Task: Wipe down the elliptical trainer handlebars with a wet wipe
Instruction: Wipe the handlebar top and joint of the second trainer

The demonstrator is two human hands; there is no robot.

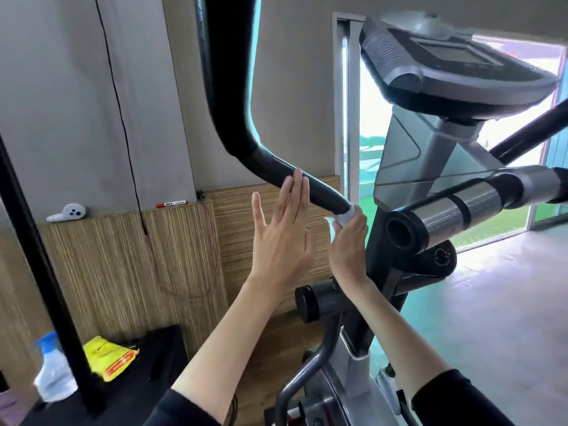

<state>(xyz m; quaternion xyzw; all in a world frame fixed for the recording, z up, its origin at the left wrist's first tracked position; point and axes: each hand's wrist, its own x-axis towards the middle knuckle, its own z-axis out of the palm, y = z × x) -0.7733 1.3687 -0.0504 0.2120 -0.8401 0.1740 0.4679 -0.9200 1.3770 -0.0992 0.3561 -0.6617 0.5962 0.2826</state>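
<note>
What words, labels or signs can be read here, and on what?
No text reads clearly.
Marker on the ledge: print too blurred.
Yellow packet: orange band's print too blurred.
Console: markings too small.
Black knob: a circular-arrow sign, no words.

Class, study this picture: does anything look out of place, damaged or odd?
Nothing spilled or broken. One oddity: the fixed grip beside the right hand ends in an open hollow, while the lower bar end has a cap.

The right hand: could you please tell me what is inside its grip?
The right hand grips a white wet wipe, bunched at the lower end of the black handlebar. Hand and wipe hide the bar's surface there.
</note>
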